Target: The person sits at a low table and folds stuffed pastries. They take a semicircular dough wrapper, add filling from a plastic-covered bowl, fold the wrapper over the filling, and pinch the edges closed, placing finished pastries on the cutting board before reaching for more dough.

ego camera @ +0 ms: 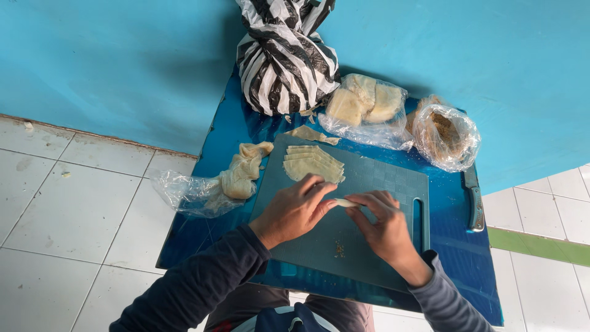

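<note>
My left hand [294, 209] and my right hand [382, 224] meet over a dark teal cutting board [369, 178], both pinching a small pale roll of dough wrapper [344, 202] between the fingertips. Just beyond the hands, a fanned stack of thin pale wrappers [312, 163] lies on the board's far left part. A few brown crumbs of filling [338, 249] lie on the board near its front edge.
The board rests on a small blue table [461, 258] against a blue wall. On it: a black-and-white striped bag [284, 58], a clear bag of pale sheets [366, 107], a clear bag of brown filling [445, 135], crumpled wrappers on plastic [239, 175], a knife [474, 200]. White tiled floor around.
</note>
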